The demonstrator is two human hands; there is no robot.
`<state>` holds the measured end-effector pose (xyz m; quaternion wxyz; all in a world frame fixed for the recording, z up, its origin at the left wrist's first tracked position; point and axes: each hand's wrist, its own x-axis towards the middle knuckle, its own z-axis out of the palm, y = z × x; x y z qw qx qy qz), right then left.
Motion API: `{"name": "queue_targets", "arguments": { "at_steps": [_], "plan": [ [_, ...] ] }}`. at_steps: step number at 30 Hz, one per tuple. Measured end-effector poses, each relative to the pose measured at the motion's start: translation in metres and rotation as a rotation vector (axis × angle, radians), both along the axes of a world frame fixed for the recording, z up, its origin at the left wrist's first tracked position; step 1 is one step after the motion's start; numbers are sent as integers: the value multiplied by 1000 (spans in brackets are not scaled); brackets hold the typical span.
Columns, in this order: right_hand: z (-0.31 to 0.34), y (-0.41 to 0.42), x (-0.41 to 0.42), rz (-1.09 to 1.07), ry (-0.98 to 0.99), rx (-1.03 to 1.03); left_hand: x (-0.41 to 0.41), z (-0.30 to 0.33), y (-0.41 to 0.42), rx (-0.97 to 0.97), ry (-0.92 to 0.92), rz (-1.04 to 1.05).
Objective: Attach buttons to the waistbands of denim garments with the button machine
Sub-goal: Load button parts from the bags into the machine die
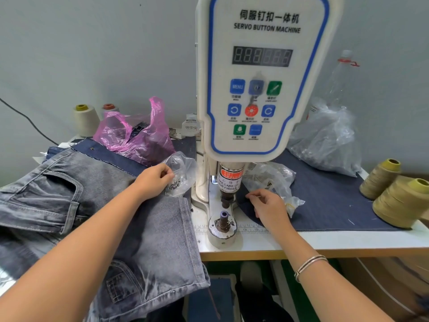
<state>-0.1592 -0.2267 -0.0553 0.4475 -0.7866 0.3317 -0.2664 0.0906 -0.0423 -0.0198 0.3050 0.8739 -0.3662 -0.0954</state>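
Button machine [253, 89] top cut off by the upper edge, display digits unreadable, small labels under its keys too blurred to read, grey jeans [97, 205] running off the left and near edges, right hand [269, 208] fingertips curled under (contents untellable), pink bag [137, 135] contents indistinct

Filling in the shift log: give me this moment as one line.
left hand: reaching into button bag | right hand: pinching beside machine | jeans: not under press

Grey denim garment [144, 240], pink bag [137, 135], olive thread cones [399, 201].
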Motion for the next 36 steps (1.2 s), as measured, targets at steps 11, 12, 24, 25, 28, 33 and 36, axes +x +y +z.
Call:
{"name": "queue_targets", "arguments": {
  "at_steps": [11, 12, 24, 25, 28, 33, 36],
  "plan": [
    [0, 0, 1, 3, 7, -5, -5, 8, 1, 106, 23, -10],
    [0, 0, 1, 3, 4, -4, -4, 7, 1, 102, 14, -11],
    [1, 1, 0, 18, -15, -9, -10, 13, 8, -145, -195, -62],
    [2, 2, 0, 18, -13, -8, -15, 19, 10, -170, -230, -117],
    [9, 9, -4, 30, -46, -23, -40, 35, 16, -220, -266, -337],
    [20, 43, -20, 288, -175, -196, -94, 42, 13, -158, -149, -601],
    [22, 61, -23, 368, -230, -191, -106, 41, 9, -176, -56, -658]
  ]
}}
